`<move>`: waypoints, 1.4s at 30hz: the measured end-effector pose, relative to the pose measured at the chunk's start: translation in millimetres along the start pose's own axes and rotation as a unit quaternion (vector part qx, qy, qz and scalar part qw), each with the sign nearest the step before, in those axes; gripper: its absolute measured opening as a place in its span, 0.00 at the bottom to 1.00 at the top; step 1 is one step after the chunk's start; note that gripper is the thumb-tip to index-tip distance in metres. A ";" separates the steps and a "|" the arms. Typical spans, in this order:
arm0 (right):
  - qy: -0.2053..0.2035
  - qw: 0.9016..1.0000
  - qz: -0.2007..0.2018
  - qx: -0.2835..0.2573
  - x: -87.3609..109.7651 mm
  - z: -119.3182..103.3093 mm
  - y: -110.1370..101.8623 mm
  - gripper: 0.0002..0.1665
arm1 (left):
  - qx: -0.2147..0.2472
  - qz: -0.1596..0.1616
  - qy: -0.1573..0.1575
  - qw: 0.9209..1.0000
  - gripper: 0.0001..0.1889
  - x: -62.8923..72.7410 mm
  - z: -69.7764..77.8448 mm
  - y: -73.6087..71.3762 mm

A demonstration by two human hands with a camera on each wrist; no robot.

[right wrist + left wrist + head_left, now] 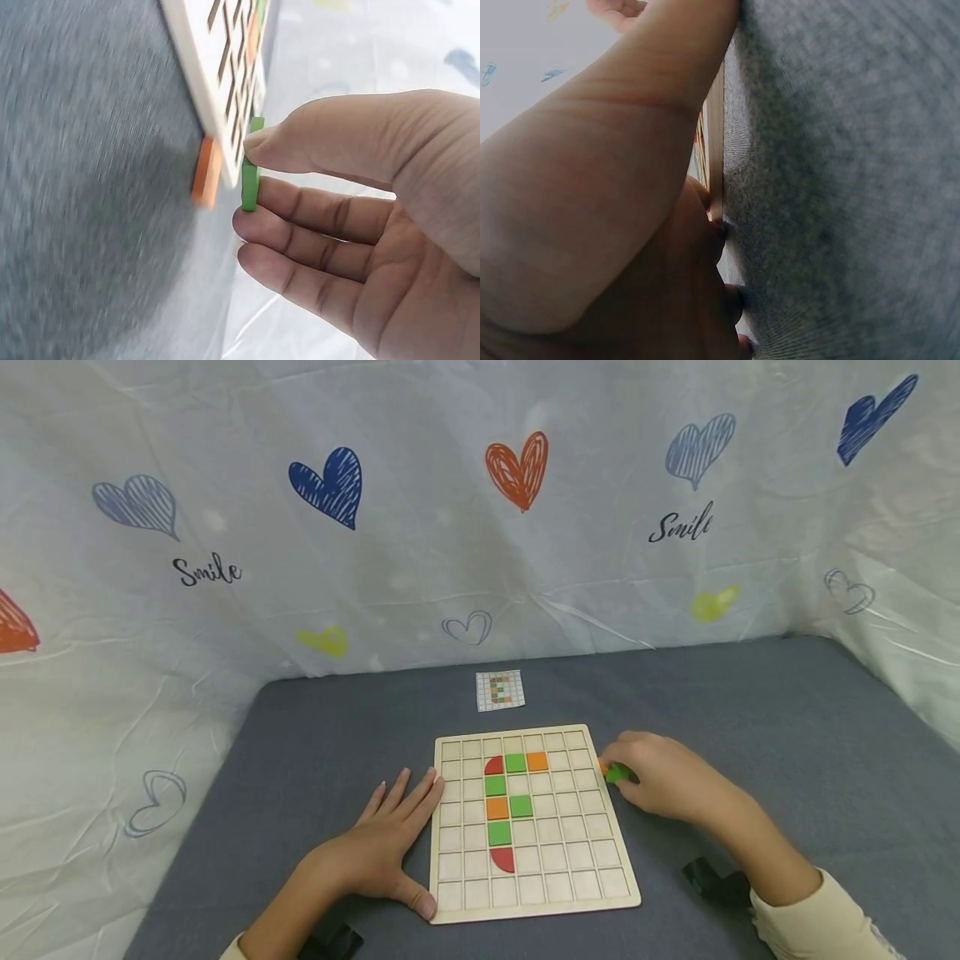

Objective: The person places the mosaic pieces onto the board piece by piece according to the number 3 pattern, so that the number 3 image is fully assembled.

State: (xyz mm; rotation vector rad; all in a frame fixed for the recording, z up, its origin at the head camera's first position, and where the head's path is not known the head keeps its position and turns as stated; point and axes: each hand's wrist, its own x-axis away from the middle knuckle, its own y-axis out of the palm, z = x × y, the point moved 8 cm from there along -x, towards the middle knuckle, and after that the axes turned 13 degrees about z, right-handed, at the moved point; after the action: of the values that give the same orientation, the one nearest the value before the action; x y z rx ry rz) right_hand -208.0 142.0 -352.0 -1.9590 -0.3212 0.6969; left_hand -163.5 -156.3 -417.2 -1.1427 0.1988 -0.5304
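Observation:
A square wooden grid board (555, 858) lies flat on the table, with several green, orange and red tiles set in its cells. The red tiles (502, 860) have one rounded corner; a green tile (498, 833) is square. My left hand (382, 852) lies with fingers spread along the board's left side, fingertips and thumb at its edge. Just off the right edge, my right hand (663, 774) pinches a green tile (250, 187) between thumb and fingers. Beside it, on the cloth against the board, is an orange tile (206, 172).
A small printed card (500, 691) with a coloured grid pattern lies beyond the board. Dark grey cloth (360, 735) covers the table. Behind hangs a white curtain (420, 552) with hearts. Black straps (716, 883) show near the wrists.

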 end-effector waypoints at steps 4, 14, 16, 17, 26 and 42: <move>-0.028 1.000 0.005 0.004 -0.8 -14.8 1.2 0.14 | 0.004 0.000 0.002 1.000 0.75 -0.4 0.6 -0.3; -0.073 0.997 0.001 0.006 1.6 -47.2 9.2 0.12 | 0.006 -0.003 0.000 1.000 0.75 -0.1 0.0 0.2; -0.081 0.997 0.007 0.002 1.6 -54.0 10.5 0.12 | 0.005 -0.002 0.000 1.000 0.75 -0.1 -0.2 0.4; -0.084 0.996 0.009 0.000 1.7 -57.4 11.4 0.11 | 0.003 -0.002 0.001 1.000 0.75 -0.2 -0.2 0.5; -0.103 0.995 0.004 -0.004 4.5 -80.6 22.0 0.11 | -0.001 0.001 0.003 1.000 0.75 0.2 -0.3 0.3; -0.171 0.985 0.001 -0.024 14.9 -112.9 38.4 0.11 | 0.002 0.001 0.001 1.000 0.75 -0.2 -0.6 0.2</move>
State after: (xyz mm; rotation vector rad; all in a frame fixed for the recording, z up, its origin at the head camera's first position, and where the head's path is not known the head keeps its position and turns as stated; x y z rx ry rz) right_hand -131.5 49.3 -352.0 -1.8809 -0.5470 1.0373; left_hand -163.8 -156.6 -417.6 -1.1378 0.2009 -0.5296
